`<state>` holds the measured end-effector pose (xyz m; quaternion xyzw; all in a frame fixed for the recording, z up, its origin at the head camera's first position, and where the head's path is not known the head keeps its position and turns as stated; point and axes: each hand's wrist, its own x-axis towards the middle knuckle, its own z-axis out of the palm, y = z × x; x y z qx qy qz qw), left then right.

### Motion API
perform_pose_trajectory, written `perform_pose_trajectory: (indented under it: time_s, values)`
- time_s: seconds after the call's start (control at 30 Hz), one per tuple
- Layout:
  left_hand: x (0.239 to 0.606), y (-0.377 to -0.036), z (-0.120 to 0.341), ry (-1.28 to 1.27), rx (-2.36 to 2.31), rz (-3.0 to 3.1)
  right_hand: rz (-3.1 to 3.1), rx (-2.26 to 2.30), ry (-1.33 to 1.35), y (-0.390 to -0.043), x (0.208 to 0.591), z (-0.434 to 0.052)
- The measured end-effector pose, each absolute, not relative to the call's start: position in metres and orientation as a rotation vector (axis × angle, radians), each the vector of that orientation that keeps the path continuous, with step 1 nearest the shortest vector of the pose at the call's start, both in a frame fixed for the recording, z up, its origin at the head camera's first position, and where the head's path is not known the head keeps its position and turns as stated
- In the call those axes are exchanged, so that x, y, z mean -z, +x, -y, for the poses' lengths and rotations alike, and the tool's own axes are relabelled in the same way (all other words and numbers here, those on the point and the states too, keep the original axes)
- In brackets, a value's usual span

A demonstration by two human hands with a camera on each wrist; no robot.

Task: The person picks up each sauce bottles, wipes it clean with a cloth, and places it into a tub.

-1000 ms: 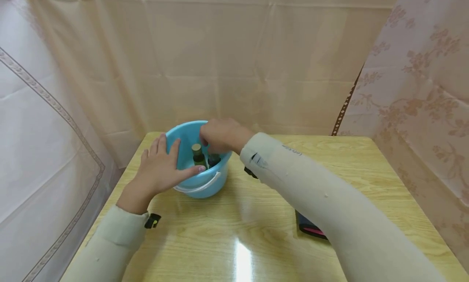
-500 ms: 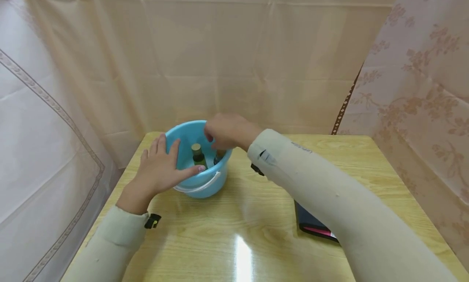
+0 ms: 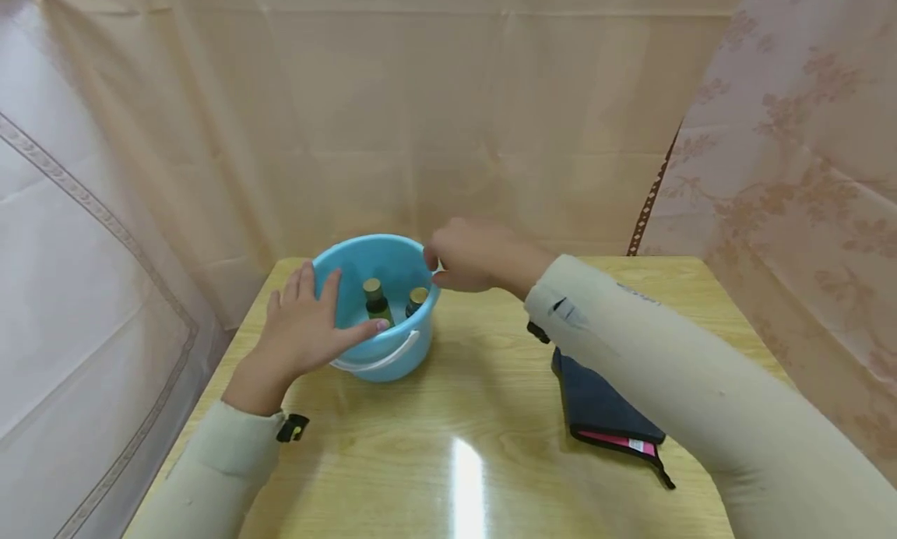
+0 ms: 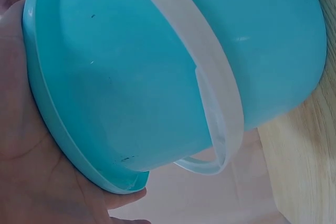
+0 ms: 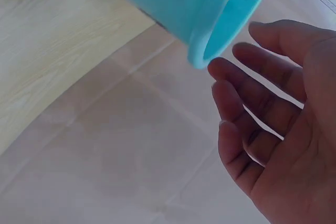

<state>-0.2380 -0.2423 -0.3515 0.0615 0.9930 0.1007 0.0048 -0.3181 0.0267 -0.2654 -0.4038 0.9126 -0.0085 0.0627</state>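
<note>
A blue bucket [image 3: 378, 309] stands near the far left corner of a glossy wooden table [image 3: 490, 414], curtains hung all round. The left hand [image 3: 301, 329] lies flat-fingered against its rim; the right hand [image 3: 469, 255], empty and loosely spread, hovers beside it. Two bottles [image 3: 392, 301] stand inside.

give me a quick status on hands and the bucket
Left hand flat on blue bucket rim. Right hand empty, beside rim. Two bottles upright inside. Nothing in the way.

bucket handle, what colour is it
White, against the light blue bucket; the handle shows best in the left wrist view.
</note>
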Motion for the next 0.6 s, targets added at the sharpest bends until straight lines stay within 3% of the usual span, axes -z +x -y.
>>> perform_pose_trajectory:
  time_s: [0.6]
  values:
    - [0.352,-0.244,0.256,0.178,-0.38,-3.136,-2.981,0.19,-1.059,-0.3,0.282,-0.146]
